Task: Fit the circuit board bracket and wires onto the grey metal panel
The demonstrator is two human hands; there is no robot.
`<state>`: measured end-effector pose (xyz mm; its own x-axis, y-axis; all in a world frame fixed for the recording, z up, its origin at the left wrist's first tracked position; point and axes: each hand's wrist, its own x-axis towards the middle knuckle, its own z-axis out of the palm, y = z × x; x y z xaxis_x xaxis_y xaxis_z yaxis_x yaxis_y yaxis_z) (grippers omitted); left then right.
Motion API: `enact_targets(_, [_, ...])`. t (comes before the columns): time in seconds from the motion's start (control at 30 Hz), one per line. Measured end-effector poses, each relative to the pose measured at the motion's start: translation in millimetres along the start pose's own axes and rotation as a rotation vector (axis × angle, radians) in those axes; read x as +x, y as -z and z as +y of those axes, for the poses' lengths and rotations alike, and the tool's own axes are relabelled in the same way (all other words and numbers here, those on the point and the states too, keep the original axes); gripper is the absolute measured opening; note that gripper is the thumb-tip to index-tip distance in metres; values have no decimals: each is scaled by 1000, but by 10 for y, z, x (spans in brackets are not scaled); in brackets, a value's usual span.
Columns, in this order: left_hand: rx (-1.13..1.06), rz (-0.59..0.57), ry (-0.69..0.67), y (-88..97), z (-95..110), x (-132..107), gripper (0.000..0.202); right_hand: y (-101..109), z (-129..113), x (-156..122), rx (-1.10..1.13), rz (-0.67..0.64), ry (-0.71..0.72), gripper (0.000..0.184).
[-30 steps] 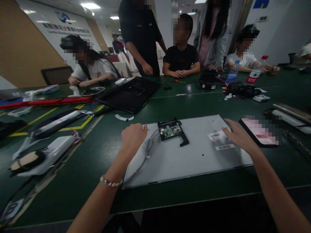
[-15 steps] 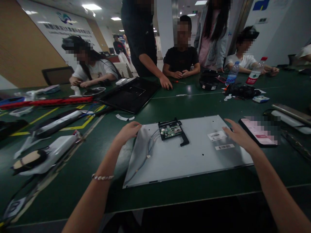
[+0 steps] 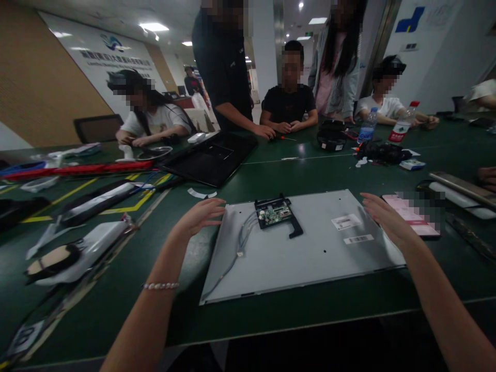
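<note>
Green table point(image 3: 310, 174): left hand point(image 3: 199, 216) and right hand point(image 3: 388, 219) flank 1 pale panel point(image 3: 284, 266).

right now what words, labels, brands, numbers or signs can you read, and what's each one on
"B" or "8", cannot tell which: white tag, lower left.
Wall sign: lettering too blurred.
Two labels on the grey panel: print too small; the nearer shows a barcode.
Bottle with the blue label, bottle with the red cap: too small.
Phone: unreadable, partly pixelated.

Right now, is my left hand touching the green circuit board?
Apart. The head view shows it plainly: a bare strip of the grey panel lies between the fingers of your left hand and the green circuit board.
</note>
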<state>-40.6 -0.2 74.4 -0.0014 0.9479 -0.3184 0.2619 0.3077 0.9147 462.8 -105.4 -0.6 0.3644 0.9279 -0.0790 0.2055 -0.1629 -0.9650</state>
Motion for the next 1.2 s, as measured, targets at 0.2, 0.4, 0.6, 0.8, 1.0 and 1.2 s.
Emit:
enact_targets(0.2, [-43,-13,1,8,-17,28,45,-27,-56,-21,40,67,-32,68])
enact_targets(0.4, [-43,-16,-22,-97,-14,13,44,-30,-45,-5,-88,128,24,60])
enact_targets(0.6, [29,-7,-53,-239,55,-101,49,-38,19,37,-321,120,141,57])
enact_targets(0.8, [284,39,-147,-349,36,-123,52,-118,153,85,-612,130,345,55])
enact_targets(1.0, [569,144,-353,-475,-121,74,51,-165,283,112,-680,120,423,52])
enact_targets(1.2, [604,4,-589,-687,-198,26,72,-166,331,150,-699,122,461,53])
